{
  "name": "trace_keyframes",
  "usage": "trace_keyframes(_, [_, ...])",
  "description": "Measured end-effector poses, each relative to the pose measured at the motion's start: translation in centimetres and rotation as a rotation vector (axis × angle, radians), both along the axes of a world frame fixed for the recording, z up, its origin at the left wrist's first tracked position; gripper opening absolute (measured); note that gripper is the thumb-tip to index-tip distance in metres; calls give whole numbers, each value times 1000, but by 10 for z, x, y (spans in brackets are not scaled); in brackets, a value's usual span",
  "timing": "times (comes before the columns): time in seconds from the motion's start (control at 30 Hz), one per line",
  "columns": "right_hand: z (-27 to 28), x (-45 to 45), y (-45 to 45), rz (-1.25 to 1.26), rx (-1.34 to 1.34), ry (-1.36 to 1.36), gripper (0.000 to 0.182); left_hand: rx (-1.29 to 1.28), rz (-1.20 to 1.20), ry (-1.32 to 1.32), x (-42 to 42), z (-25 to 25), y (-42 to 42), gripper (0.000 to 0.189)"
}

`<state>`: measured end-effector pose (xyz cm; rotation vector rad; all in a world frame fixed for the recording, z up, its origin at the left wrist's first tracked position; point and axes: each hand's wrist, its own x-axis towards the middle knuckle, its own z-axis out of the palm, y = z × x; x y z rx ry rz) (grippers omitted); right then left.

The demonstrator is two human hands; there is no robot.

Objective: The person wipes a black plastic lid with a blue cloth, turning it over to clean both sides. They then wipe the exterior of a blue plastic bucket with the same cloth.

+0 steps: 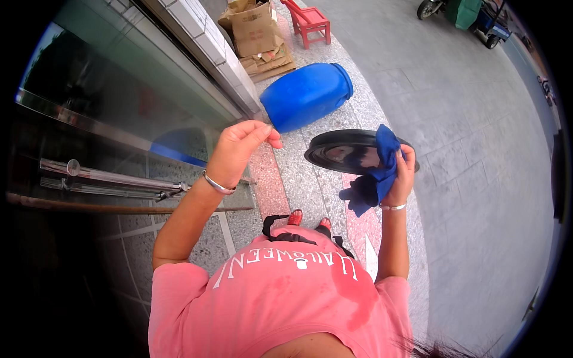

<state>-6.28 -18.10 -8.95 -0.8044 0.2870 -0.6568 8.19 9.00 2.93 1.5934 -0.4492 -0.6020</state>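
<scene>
My right hand (400, 176) grips the rim of a round black lid (333, 154) together with a crumpled dark blue cloth (386, 165). The lid is tilted, its glossy face partly towards me, and the cloth hangs over its right part. Left of it, my left hand (244, 150) is raised with thumb and fingertips drawn together; nothing shows between them. Beyond both hands a blue plastic barrel (306, 96) lies on its side on the speckled stone paving (300, 179). Its mouth points right and is turned mostly out of sight.
At left is a glass door (179, 112) with a metal bar handle (116, 174). Behind the barrel stand a cardboard box (255, 33), flattened cardboard (271, 62) and a small red chair (311, 24). A wheeled cart (485, 27) is on the grey pavement (447, 112) at far right.
</scene>
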Motion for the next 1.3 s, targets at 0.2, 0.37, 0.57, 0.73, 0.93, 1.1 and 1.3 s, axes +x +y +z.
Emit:
trace_keyframes(0.2, [-3,0,-2,-14,-5,29,11,725,-294,-881,3,-44,-6,74])
trace_keyframes(0.37, [23,3,9,75,19,-25,10,477,-411,-683,1,-53,-49,95])
trace_keyframes(0.57, [44,4,17,178,97,-82,12,361,-260,-609,3,-60,-80,46])
trace_keyframes(0.73, [65,-23,4,-51,19,-82,28,168,-99,-463,18,-66,-54,30])
trace_keyframes(0.93, [9,-72,-43,-294,-126,152,26,-279,164,42,34,-49,-2,37])
trace_keyframes(1.1, [3,-58,-18,-16,-190,309,42,-499,151,171,41,-53,29,55])
trace_keyframes(1.3, [-10,-31,11,46,-532,137,65,-551,68,279,43,-71,36,65])
